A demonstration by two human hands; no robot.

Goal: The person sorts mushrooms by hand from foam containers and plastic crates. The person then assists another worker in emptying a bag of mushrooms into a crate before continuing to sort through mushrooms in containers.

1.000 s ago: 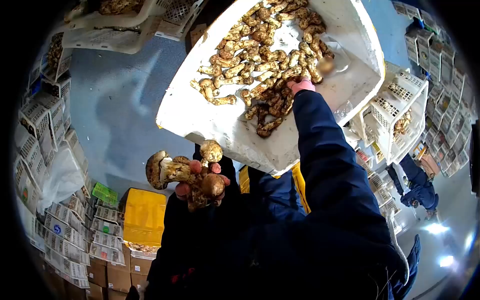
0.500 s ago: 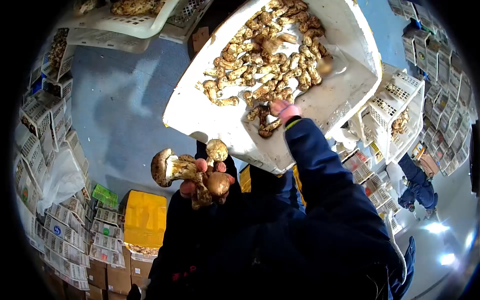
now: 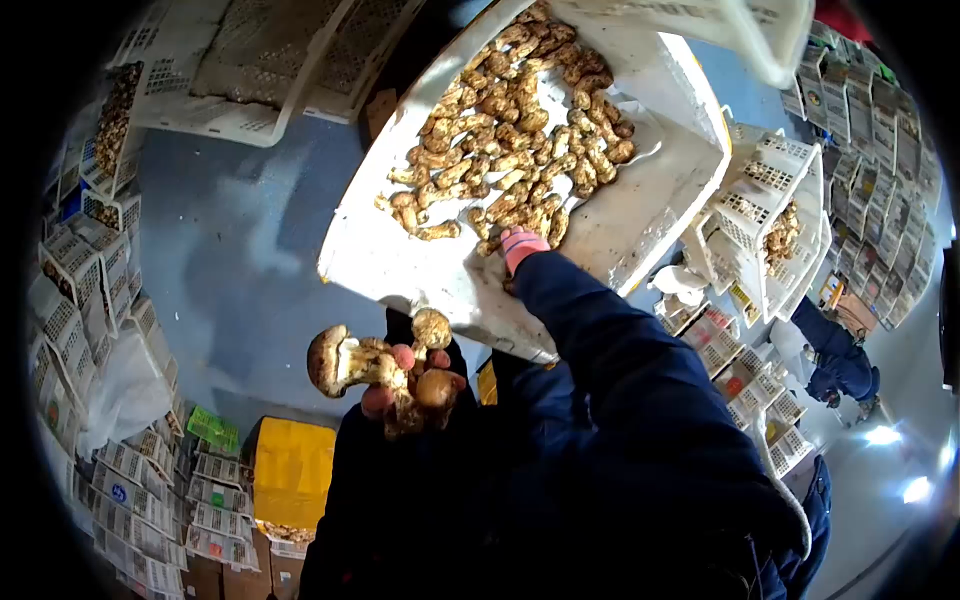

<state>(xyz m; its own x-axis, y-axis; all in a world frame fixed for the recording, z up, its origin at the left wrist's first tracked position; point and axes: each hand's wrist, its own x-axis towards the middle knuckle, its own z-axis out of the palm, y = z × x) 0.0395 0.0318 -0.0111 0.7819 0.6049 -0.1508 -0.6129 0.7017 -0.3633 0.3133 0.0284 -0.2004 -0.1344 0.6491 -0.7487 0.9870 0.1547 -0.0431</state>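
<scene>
Blue floor (image 3: 220, 250) lies between stacks of white crates (image 3: 70, 335) at the left and more white crates (image 3: 765, 205) at the right, one of which holds mushrooms. A white box (image 3: 645, 230), far of the body and at the centre, contains many loose mushrooms (image 3: 510, 165), brown and pale, gathered mostly toward its far and left parts. The right hand (image 3: 522, 246) reaches into the near part of this box, its fingers at the near edge of the pile; from where I stand I cannot tell whether its grip has hold of a mushroom. The left hand (image 3: 403, 357), near and left of the box, is raised, its grip curled firmly around a bunch of mushrooms (image 3: 362, 365) whose thick stems and rounded caps project between the fingers. Near left stands a yellow box (image 3: 293, 465); at the right edge, well apart, is another person (image 3: 838, 362) in dark clothing.
</scene>
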